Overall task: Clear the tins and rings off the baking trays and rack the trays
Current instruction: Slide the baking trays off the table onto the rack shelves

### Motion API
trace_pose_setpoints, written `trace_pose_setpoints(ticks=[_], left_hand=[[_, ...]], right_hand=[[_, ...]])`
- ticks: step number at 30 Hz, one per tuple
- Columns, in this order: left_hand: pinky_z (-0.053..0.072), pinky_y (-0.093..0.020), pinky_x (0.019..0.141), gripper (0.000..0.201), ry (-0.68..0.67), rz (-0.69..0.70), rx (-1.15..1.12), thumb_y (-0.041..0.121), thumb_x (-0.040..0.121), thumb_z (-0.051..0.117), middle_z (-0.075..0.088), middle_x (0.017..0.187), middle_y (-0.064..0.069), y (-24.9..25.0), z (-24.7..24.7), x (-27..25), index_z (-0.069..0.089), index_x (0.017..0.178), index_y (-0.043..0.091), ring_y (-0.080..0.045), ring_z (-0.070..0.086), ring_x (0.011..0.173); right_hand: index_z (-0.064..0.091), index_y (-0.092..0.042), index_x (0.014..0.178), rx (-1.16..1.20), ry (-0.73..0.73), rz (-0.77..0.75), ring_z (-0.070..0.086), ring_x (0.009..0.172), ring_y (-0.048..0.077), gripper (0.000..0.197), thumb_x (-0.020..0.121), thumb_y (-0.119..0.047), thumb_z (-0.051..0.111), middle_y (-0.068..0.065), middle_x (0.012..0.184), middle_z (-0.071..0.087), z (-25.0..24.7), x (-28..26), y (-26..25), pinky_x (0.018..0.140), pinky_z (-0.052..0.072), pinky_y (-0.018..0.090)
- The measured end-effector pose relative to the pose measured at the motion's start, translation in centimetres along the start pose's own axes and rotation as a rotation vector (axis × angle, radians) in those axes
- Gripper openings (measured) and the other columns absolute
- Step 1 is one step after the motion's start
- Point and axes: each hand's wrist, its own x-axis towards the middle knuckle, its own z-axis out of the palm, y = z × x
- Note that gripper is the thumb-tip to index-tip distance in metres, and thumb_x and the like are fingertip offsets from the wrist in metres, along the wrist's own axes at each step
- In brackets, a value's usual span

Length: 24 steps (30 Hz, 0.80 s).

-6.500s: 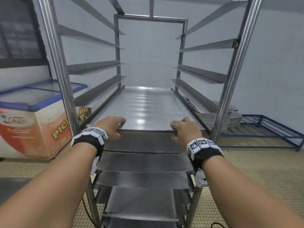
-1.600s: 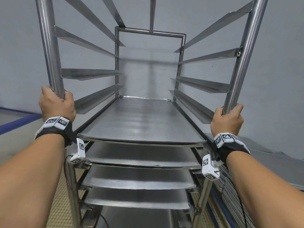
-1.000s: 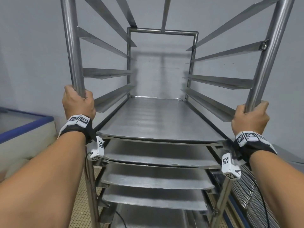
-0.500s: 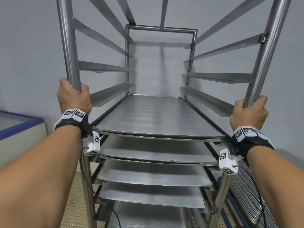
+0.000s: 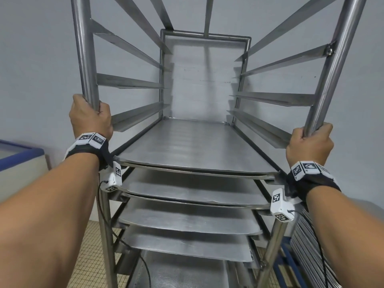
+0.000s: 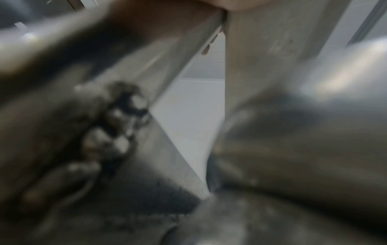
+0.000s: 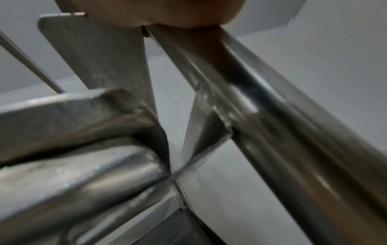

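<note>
Left hand (image 5: 90, 118) and right hand (image 5: 309, 146) each grip a near upright of the rack (image 5: 340, 48); racked trays (image 5: 197, 150) run lengthwise away between them.

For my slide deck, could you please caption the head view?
Left hand and right hand grip the rack's front posts; trays fill its lower runners.

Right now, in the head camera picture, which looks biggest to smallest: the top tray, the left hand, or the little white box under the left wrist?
1. top tray
2. left hand
3. white box

Nearness may make the hand look bigger.
</note>
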Motion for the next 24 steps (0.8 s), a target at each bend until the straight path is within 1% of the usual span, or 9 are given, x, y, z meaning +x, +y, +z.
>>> trace_pose_setpoints(ticks=[3, 5, 6, 8, 10, 12, 16, 22, 24], left_hand=[[0.045, -0.041, 0.07, 0.035, 0.002, -0.002, -0.002, 0.029, 0.092, 0.049, 0.054, 0.098, -0.02, -0.2, 1.9, 0.5, 0.049, 0.108, -0.002, -0.034, 0.053, 0.083], [0.046, -0.042, 0.07, 0.035, 0.004, -0.006, -0.004, 0.03, 0.092, 0.049, 0.056, 0.101, -0.022, -0.2, 3.2, 0.8, 0.049, 0.108, -0.001, -0.03, 0.049, 0.08], [0.047, -0.042, 0.07, 0.036, 0.008, -0.007, -0.007, 0.031, 0.092, 0.048, 0.057, 0.103, -0.023, -0.3, 3.7, 0.9, 0.049, 0.108, -0.001, -0.03, 0.049, 0.08], [0.048, -0.044, 0.071, 0.038, 0.027, -0.002, -0.009, 0.033, 0.09, 0.047, 0.058, 0.105, -0.025, -0.7, 4.3, 1.2, 0.048, 0.108, -0.001, -0.036, 0.054, 0.083], [0.051, -0.046, 0.071, 0.041, 0.029, -0.002, -0.018, 0.037, 0.088, 0.046, 0.058, 0.105, -0.026, -1.0, 4.7, 1.4, 0.048, 0.106, 0.001, -0.04, 0.057, 0.087], [0.054, -0.049, 0.07, 0.043, 0.028, -0.015, -0.02, 0.041, 0.085, 0.044, 0.058, 0.102, -0.025, -1.1, 4.8, 1.7, 0.047, 0.104, 0.003, -0.042, 0.059, 0.086], [0.051, -0.045, 0.067, 0.042, 0.021, -0.036, -0.026, 0.04, 0.086, 0.045, 0.058, 0.1, -0.026, -1.5, 5.0, 2.1, 0.047, 0.104, 0.002, -0.04, 0.058, 0.082], [0.043, -0.044, 0.07, 0.035, -0.009, -0.033, -0.018, 0.029, 0.091, 0.049, 0.058, 0.101, -0.029, -1.2, 4.9, 2.2, 0.048, 0.104, -0.003, -0.031, 0.048, 0.077], [0.042, -0.044, 0.071, 0.034, -0.012, -0.038, -0.011, 0.027, 0.092, 0.05, 0.058, 0.102, -0.03, -1.2, 4.8, 2.2, 0.048, 0.105, -0.004, -0.034, 0.049, 0.079]], right_hand=[[0.046, 0.003, 0.105, 0.01, -0.002, -0.01, 0.049, 0.066, 0.031, 0.026, 0.09, -0.018, 0.049, 0.013, 0.076, 0.052, 1.4, 0.8, 0.7, 0.059, 0.037, 0.032], [0.046, 0.003, 0.106, 0.004, 0.0, -0.003, 0.049, 0.066, 0.031, 0.026, 0.091, -0.017, 0.05, 0.012, 0.076, 0.052, 2.2, 1.2, 1.1, 0.059, 0.038, 0.032], [0.046, 0.003, 0.106, 0.001, -0.001, -0.002, 0.049, 0.066, 0.031, 0.025, 0.091, -0.017, 0.05, 0.012, 0.076, 0.052, 2.6, 1.3, 1.2, 0.059, 0.039, 0.033], [0.046, 0.002, 0.106, 0.006, 0.003, -0.005, 0.05, 0.065, 0.031, 0.024, 0.091, -0.017, 0.05, 0.011, 0.076, 0.053, 3.2, 1.4, 1.3, 0.058, 0.039, 0.032], [0.046, 0.001, 0.105, -0.004, -0.002, -0.006, 0.05, 0.064, 0.031, 0.023, 0.091, -0.017, 0.05, 0.012, 0.075, 0.053, 3.4, 1.2, 1.2, 0.057, 0.036, 0.031], [0.045, 0.001, 0.103, -0.003, -0.002, -0.007, 0.05, 0.062, 0.031, 0.022, 0.091, -0.016, 0.05, 0.013, 0.073, 0.053, 3.5, 0.9, 1.0, 0.056, 0.035, 0.03], [0.046, -0.001, 0.103, -0.005, -0.01, 0.003, 0.049, 0.06, 0.031, 0.02, 0.091, -0.016, 0.05, 0.011, 0.072, 0.053, 3.9, 0.4, 0.4, 0.055, 0.034, 0.03], [0.045, -0.001, 0.102, -0.016, -0.012, 0.021, 0.052, 0.062, 0.034, 0.019, 0.091, -0.016, 0.05, 0.012, 0.072, 0.053, 3.8, 0.4, 0.5, 0.056, 0.039, 0.032], [0.045, -0.002, 0.101, -0.018, -0.012, 0.025, 0.052, 0.062, 0.034, 0.018, 0.091, -0.016, 0.05, 0.012, 0.072, 0.054, 3.9, 0.4, 0.4, 0.056, 0.039, 0.032]])
